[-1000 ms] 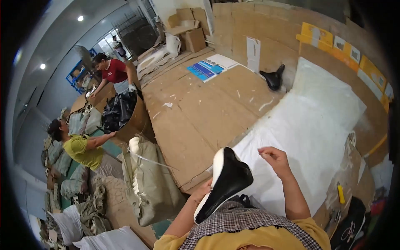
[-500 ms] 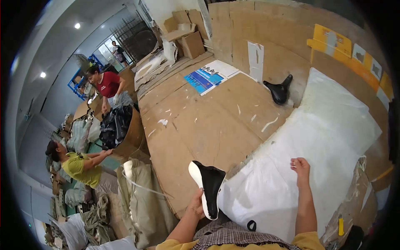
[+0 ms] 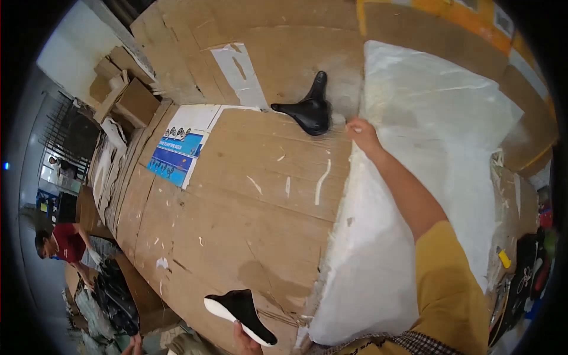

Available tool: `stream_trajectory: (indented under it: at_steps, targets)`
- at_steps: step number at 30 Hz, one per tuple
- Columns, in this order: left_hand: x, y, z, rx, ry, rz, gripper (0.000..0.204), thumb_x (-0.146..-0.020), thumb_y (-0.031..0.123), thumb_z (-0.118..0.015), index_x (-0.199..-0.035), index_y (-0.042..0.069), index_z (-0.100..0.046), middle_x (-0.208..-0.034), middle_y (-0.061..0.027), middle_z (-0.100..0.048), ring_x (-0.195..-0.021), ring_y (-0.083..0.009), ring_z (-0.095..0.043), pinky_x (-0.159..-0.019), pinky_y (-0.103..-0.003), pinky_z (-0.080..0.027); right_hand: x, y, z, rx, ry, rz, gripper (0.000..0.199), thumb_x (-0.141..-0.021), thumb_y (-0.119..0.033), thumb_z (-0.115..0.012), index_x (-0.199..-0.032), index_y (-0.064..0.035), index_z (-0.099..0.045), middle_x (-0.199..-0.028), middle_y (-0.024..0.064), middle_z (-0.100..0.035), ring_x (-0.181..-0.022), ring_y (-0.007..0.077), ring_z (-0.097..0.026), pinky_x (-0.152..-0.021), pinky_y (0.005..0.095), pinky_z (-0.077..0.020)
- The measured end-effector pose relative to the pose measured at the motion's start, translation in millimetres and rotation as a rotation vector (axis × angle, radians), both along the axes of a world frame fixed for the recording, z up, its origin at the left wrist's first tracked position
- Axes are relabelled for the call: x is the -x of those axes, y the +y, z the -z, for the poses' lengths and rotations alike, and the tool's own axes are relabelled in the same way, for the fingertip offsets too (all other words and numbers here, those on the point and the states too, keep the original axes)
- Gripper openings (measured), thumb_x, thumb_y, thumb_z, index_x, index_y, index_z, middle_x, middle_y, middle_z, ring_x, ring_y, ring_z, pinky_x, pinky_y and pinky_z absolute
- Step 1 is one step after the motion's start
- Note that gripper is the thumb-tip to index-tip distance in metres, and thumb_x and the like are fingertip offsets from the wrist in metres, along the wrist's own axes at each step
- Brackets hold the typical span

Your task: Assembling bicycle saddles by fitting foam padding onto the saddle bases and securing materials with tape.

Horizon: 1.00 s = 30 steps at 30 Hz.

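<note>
My left hand point(image 3: 245, 343) grips a bicycle saddle point(image 3: 242, 316) at the lower edge of the view. Its cover is black and its side shows white foam. Up ahead my right arm is stretched out, and my right hand point(image 3: 362, 133) has its fingers curled together. Whatever they may pinch is too small to make out. Just left of that hand, a second, all-black bicycle saddle point(image 3: 310, 109) rests against the cardboard wall. A small whitish lump point(image 3: 338, 119) lies between this saddle and my fingers.
The cardboard-covered table point(image 3: 225, 236) carries scraps and a blue-and-white printed panel point(image 3: 177, 148). White sheeting point(image 3: 378, 266) covers the right side. A yellow-handled tool point(image 3: 504, 258) lies at far right. Left, a person in red point(image 3: 68, 242) stands by a box of black pieces point(image 3: 115, 296).
My right hand has reached forward to beside the black saddle. The held saddle has tilted and sits lower in view. The view has swung right.
</note>
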<state>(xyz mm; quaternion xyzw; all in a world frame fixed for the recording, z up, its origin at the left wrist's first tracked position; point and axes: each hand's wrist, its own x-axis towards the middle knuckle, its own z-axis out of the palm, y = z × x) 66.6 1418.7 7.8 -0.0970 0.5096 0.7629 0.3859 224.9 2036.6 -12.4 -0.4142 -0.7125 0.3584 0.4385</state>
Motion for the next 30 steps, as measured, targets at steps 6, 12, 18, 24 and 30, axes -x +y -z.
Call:
stream_trajectory:
  at_steps: [6, 12, 18, 24, 30]
  targets:
    - [46, 16, -4, 0.144, -0.033, -0.191, 0.046, -0.085, 0.030, -0.049, -0.121, 0.002, -0.046, -0.114, -0.0141, -0.055, -0.104, -0.0285, -0.054, -0.094, -0.041, -0.042, 107, 80, 46, -0.041, -0.189, -0.153, 0.013, -0.079, -0.015, -0.062, -0.083, -0.0040, -0.065, -0.093, 0.0059, -0.062, -0.087, 0.0132, -0.054, -0.080, 0.0264, -0.0416]
    - [83, -18, 50, 0.184, -0.079, -0.252, 0.043, -0.081, 0.021, -0.056, -0.118, 0.002, -0.048, -0.108, -0.0126, -0.058, -0.099, -0.0269, -0.056, -0.092, -0.040, -0.044, 79, 120, 57, 0.279, 0.086, -0.148, 0.011, -0.083, -0.011, -0.057, -0.083, -0.0021, -0.063, -0.080, 0.0021, -0.059, -0.089, 0.0140, -0.054, -0.085, 0.0268, -0.0387]
    - [78, -26, 28, 0.045, -0.145, -0.324, 0.058, -0.076, 0.010, -0.058, -0.130, 0.007, -0.034, -0.118, -0.0078, -0.051, -0.107, -0.0246, -0.051, -0.093, -0.038, -0.043, 177, -50, 31, -0.471, -0.369, -0.376, 0.008, -0.064, -0.003, -0.064, -0.071, -0.0012, -0.061, -0.105, 0.0216, -0.050, -0.098, 0.0364, -0.048, -0.085, 0.0392, -0.0386]
    - [60, -54, 0, -0.044, -0.089, -0.319, 0.063, -0.074, 0.008, -0.057, -0.131, 0.007, -0.031, -0.118, -0.0090, -0.050, -0.107, -0.0258, -0.051, -0.093, -0.039, -0.042, 202, -181, -66, -0.225, -0.386, -0.707, 0.006, -0.066, -0.006, -0.065, -0.070, -0.0038, -0.062, -0.105, 0.0197, -0.052, -0.098, 0.0352, -0.050, -0.084, 0.0394, -0.0400]
    - [49, -85, -22, -0.138, -0.010, -0.306, 0.064, -0.072, 0.012, -0.059, -0.131, 0.008, -0.033, -0.121, -0.0080, -0.050, -0.106, -0.0260, -0.052, -0.091, -0.041, -0.044, 310, -251, -148, -0.450, 0.156, -0.743, 0.010, -0.071, -0.013, -0.065, -0.074, -0.0034, -0.062, -0.110, 0.0166, -0.053, -0.101, 0.0301, -0.051, -0.085, 0.0386, -0.0401]
